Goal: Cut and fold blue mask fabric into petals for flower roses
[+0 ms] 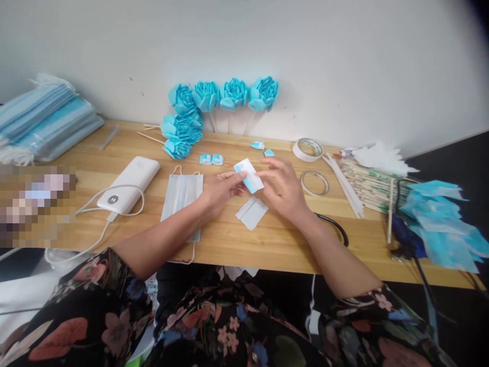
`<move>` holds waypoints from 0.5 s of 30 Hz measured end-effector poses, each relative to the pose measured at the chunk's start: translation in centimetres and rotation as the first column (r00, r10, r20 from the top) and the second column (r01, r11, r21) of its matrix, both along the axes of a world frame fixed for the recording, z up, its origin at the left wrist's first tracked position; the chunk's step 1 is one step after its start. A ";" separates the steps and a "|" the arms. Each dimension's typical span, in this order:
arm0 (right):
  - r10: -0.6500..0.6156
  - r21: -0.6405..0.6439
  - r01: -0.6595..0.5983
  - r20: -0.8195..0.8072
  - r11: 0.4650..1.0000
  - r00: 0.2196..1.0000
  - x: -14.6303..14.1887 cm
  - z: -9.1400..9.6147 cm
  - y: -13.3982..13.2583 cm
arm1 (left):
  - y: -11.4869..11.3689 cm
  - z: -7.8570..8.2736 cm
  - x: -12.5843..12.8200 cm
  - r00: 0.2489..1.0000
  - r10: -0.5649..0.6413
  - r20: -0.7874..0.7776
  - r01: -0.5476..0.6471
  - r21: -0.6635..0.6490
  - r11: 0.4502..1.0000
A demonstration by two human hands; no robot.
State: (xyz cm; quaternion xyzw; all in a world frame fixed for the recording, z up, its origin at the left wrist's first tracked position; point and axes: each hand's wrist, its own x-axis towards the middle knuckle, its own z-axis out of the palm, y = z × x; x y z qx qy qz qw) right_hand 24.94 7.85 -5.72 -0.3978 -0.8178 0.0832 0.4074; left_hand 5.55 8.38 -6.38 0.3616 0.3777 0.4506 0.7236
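Note:
A small blue-and-white piece of face-mask fabric [249, 176] is held up over the table. My left hand [222, 192] pinches its left edge, thumb on top. At its right side is my right hand [281, 187], thumb and a finger closed at the edge, the other fingers bent above. Just below lies a flat pale cut piece of mask fabric [252, 212]. A whole face mask [185, 191] rests by my left forearm, which partly covers it. Beyond my hands are folded blue petals [211, 159] and two more small folded pieces [257, 145].
Several blue fabric flowers on sticks [234, 95] lean against the wall. Left are a white power bank [130, 183] with a cable and stacked masks [46, 120]. Tape rolls [307, 150], wooden sticks [364, 181] and a blue fabric pile [439, 224] lie right.

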 end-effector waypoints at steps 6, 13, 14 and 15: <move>0.109 -0.309 -0.185 -0.249 0.933 0.962 0.3 -0.1 -0.3 | -0.1 -0.3 0.2 0.989 0.021 -0.148 -0.001 0.132 0.991; -0.035 -0.287 0.000 -0.118 0.958 0.992 -0.7 -0.2 -0.7 | -0.2 -0.4 0.3 0.955 0.049 -0.292 0.023 0.237 0.971; -0.070 -0.279 0.038 -0.107 0.960 0.992 -0.8 -0.2 -0.7 | -0.2 -0.4 0.3 0.955 0.048 -0.294 0.025 0.240 0.970; -0.095 -0.272 0.064 -0.100 0.960 0.990 -0.8 -0.2 -0.7 | -0.1 -0.4 0.3 0.955 0.047 -0.294 0.027 0.242 0.970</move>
